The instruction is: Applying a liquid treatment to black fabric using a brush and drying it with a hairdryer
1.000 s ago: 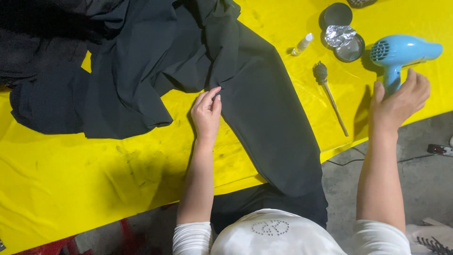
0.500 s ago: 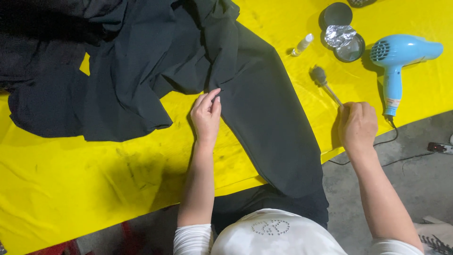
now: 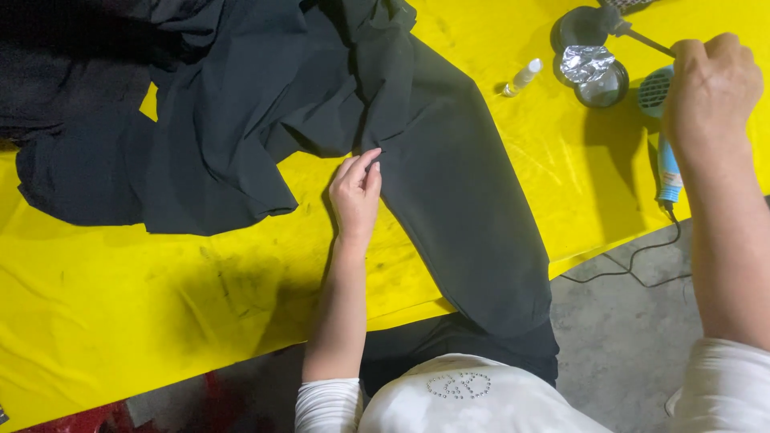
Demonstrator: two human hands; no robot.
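Note:
A dark green-black pair of trousers (image 3: 449,184) lies across the yellow table cover (image 3: 160,297), one leg hanging over the near edge. My left hand (image 3: 357,188) rests flat on the cloth at the leg's seam, fingers together and pinching lightly at the fabric. My right hand (image 3: 710,84) is raised at the right, closed around the thin handle of a small brush (image 3: 634,34). The brush head is over a dark round dish (image 3: 579,28). A blue hair dryer (image 3: 664,164) lies partly hidden under that hand.
A foil-lined round dish (image 3: 591,66) and a small clear bottle (image 3: 523,76) sit near the dark dish. More dark cloth is heaped at the far left (image 3: 72,72). The dryer's cord (image 3: 634,269) trails onto the grey floor at the right.
My right hand left the hair dryer, took hold of the small brush lying on the table, and lifted it up toward the round dishes. My left hand stayed on the trousers.

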